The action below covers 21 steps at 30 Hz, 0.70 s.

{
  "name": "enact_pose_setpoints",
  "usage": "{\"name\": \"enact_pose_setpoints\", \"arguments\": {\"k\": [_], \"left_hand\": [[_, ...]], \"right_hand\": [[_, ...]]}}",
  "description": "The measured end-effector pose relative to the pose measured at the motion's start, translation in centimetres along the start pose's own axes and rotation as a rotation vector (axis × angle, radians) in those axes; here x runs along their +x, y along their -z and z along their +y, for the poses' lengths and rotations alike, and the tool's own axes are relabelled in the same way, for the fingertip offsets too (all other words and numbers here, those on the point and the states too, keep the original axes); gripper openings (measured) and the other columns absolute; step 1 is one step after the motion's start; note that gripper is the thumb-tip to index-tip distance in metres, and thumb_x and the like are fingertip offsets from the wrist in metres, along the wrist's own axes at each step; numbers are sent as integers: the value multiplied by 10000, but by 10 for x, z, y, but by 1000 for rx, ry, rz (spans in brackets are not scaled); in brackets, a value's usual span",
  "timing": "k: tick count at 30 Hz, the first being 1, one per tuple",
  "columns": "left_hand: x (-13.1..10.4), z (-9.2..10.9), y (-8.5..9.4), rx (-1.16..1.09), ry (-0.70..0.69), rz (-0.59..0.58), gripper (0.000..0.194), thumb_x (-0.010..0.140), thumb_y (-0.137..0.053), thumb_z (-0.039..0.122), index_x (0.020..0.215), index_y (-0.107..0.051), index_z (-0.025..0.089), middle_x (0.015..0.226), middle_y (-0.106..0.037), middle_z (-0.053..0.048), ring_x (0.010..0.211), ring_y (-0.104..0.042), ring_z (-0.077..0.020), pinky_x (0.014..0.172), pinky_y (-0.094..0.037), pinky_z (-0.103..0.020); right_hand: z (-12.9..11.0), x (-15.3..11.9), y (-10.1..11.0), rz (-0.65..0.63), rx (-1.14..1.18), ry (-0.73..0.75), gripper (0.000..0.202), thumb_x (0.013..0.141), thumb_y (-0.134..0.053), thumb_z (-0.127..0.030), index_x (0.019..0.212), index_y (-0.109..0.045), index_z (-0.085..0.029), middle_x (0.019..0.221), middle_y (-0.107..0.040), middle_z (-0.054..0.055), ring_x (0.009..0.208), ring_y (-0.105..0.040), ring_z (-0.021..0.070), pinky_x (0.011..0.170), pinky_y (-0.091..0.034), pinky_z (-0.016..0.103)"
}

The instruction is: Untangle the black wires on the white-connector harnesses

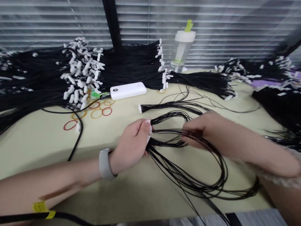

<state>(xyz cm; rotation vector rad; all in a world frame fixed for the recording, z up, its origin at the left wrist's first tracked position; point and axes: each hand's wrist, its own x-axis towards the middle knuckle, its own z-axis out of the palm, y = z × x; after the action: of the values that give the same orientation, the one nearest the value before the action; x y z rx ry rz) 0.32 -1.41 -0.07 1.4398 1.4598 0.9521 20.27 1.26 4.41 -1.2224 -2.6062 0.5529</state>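
Note:
My left hand (133, 141), with a grey band at the wrist, is closed around the white connector ends of a black wire harness (207, 185). Its thin wires fan out to the right, loop round and hang over the table's front edge. Among these strands is my right hand (197, 130), fingers curled and slightly blurred; they seem to be around some wires, though its fingertips are partly hidden. Just beyond both hands lies another black wire bundle (174, 106), ending in a white connector (140, 108).
Black cable bundles with white connectors (131, 64) line the back by the blinds. A clear bottle (181, 50) stands there. Nearer are a white power bank (128, 91), a black cable (78, 138) and several rubber bands (70, 125). More dark bundles (277, 106) sit right.

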Motion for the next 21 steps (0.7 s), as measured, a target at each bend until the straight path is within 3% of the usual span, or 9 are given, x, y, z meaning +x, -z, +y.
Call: {"name": "enact_pose_setpoints", "arguments": {"k": [2,4,7,9,12,15,17,19,21], "left_hand": [[-1,0,-1,-19,11,-12,371,826,-332,494,665,-456,183,454,-385,64,325,-427,-75,316,-358,-182],[-1,0,-2,-32,18,-15,365,820,-339,501,678,-456,186,468,-388,64,319,-433,-74,307,-368,-184],[-1,-1,-2,-35,19,-16,370,817,-340,508,676,-450,184,492,-392,59,318,-429,-66,292,-370,-175],[-2,-2,-2,-30,18,-28,372,818,-336,508,677,-449,182,511,-398,54,324,-428,-61,285,-372,-168],[-2,-3,-2,-9,7,-34,369,822,-330,505,690,-453,182,547,-427,45,339,-435,-57,290,-389,-165],[-2,-3,-2,11,9,-37,379,824,-313,512,704,-456,183,568,-450,37,346,-439,-58,296,-399,-168],[-2,-2,-2,5,28,-42,388,821,-307,523,714,-459,183,576,-459,33,348,-444,-62,294,-401,-173],[-2,-1,-2,-4,44,-41,396,814,-312,534,709,-456,181,572,-459,33,347,-442,-63,291,-395,-174],[-1,0,-2,-10,53,-42,400,811,-316,538,697,-450,179,543,-444,40,339,-430,-60,289,-381,-169]], "right_hand": [[12,-2,19,141,15,-191,105,703,-574,-222,638,-638,-170,431,-488,-37,372,-357,27,360,-248,169],[22,-2,33,426,34,-325,139,700,-598,-273,732,-675,-162,511,-565,4,418,-445,45,388,-289,184],[32,-2,41,829,300,-260,198,706,-597,-230,872,-676,-157,783,-647,69,629,-574,110,491,-368,247],[32,0,42,967,615,-181,263,718,-580,-170,972,-645,-166,1005,-618,88,811,-594,160,583,-400,286],[21,2,43,997,970,-213,260,784,-474,-124,981,-636,-175,1114,-579,49,931,-570,166,677,-411,288],[6,2,44,948,1140,-265,401,861,-260,-128,887,-659,-161,1086,-597,33,906,-577,124,687,-424,268],[2,2,42,965,1112,-285,364,868,-294,-147,829,-656,-155,1018,-624,44,741,-591,63,584,-419,227],[1,2,36,950,986,-257,218,844,-419,-180,875,-634,-165,860,-648,34,501,-514,7,435,-347,192],[0,2,25,778,844,-169,239,833,-460,-216,1051,-556,-198,709,-628,1,378,-436,4,365,-288,182]]}}
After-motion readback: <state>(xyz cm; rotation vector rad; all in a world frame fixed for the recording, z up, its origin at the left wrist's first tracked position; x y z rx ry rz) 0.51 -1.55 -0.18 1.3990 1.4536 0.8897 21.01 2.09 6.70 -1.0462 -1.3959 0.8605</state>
